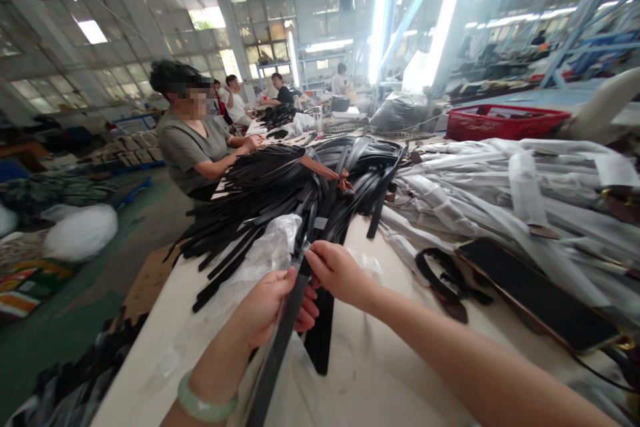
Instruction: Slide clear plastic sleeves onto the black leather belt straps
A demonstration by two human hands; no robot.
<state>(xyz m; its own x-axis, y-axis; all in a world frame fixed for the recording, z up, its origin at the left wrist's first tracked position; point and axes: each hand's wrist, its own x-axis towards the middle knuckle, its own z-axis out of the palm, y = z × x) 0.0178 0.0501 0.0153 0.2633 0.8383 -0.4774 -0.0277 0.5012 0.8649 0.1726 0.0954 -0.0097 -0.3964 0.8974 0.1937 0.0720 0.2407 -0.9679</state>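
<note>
A long black strap (283, 327) runs from the bottom edge up through both hands. My left hand (270, 307), with a pale green bangle (207, 401) on the wrist, is closed around it, thumb on top. Just beyond, my right hand (333, 273) pinches at the strap's upper part, where a bit of clear plastic shows between the fingers. Crumpled clear plastic film (273, 247) lies beside the hands. Ahead is a large heap of black straps (270, 180), tied with a brown band (327, 172).
Straps wrapped in white (460, 180) are piled on the right. Near them lie a dark phone (540, 293) and a coiled black strap (440, 273). A red basket (505, 123) stands behind. A co-worker (193, 133) works at the table's left side; more people sit farther back.
</note>
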